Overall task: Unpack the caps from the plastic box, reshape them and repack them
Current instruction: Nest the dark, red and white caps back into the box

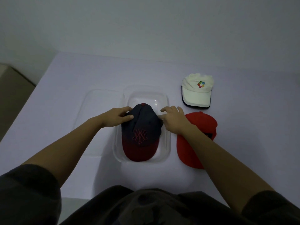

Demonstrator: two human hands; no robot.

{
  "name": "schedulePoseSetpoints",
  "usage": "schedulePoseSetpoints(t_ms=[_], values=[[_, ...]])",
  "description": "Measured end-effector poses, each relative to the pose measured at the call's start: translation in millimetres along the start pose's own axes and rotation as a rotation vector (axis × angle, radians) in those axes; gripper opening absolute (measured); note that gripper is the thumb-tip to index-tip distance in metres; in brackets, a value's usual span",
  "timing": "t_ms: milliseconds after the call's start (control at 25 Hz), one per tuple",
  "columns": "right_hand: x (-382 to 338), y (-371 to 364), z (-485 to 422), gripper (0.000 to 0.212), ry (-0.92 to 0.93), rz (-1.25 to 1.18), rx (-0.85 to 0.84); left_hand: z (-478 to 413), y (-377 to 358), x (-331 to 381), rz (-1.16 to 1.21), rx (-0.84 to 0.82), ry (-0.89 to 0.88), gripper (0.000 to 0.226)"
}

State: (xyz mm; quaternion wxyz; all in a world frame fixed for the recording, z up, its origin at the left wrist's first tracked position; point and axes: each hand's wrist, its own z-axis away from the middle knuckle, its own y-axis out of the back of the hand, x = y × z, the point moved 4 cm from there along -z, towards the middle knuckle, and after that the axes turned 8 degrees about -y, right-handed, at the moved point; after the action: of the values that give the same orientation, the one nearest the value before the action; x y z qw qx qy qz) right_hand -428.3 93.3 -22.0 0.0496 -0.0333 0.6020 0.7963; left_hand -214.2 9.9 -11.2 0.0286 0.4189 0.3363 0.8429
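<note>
A navy cap (pixel 142 127) with a dark red brim and red stitched logo sits in the clear plastic box (pixel 167 143) at the table's middle, brim toward me. My left hand (pixel 116 116) holds the cap's left side, thumb on the crown and fingers curled behind it. My right hand (pixel 172 118) touches the cap's right side with its thumb, the other fingers spread loosely above the box rim. A red cap (pixel 201 122) lies right of the box, partly under my right forearm. A cream cap (pixel 197 91) with a coloured logo lies behind it.
The box's clear lid (pixel 97 108) lies flat just left of the box. The table (pixel 65 95) is covered in white. A wall stands close behind it, and the table's left edge drops to a beige floor.
</note>
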Motion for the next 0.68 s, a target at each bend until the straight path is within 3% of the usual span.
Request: schedulePoseSetpoints(t_ms=[80, 200, 240, 320, 440, 480, 600, 680], values=[[22, 15, 11, 0.049, -0.030, -0.409, 0.204, -2, -2, 0, -0.012, -0.025, -0.010, 0.039], [96, 21, 44, 0.075, -0.355, -0.935, 0.468, -5, -2, -1, -0.005, -0.044, -0.007, 0.039], [122, 15, 56, 0.087, -0.477, -1.043, 0.439, -5, -2, -1, -0.002, -0.051, -0.003, 0.039], [156, -8, 79, 0.110, -0.628, -1.251, 0.208, -4, 0, 0, 0.009, -0.061, -0.017, 0.052], [169, -43, 100, 0.130, -0.652, -1.297, -0.114, -6, -1, -1, 0.031, -0.058, -0.041, 0.070], [170, -51, 101, 0.127, -0.631, -1.258, -0.146, -6, -2, -1, 0.034, -0.052, -0.044, 0.070], [167, -51, 97, 0.079, -0.597, -1.200, -0.119, -8, -10, 0, 0.036, -0.012, -0.047, 0.064], [168, -46, 97, 0.060, -0.575, -1.201, -0.106, -8, -13, -1, 0.039, 0.012, -0.052, 0.058]])
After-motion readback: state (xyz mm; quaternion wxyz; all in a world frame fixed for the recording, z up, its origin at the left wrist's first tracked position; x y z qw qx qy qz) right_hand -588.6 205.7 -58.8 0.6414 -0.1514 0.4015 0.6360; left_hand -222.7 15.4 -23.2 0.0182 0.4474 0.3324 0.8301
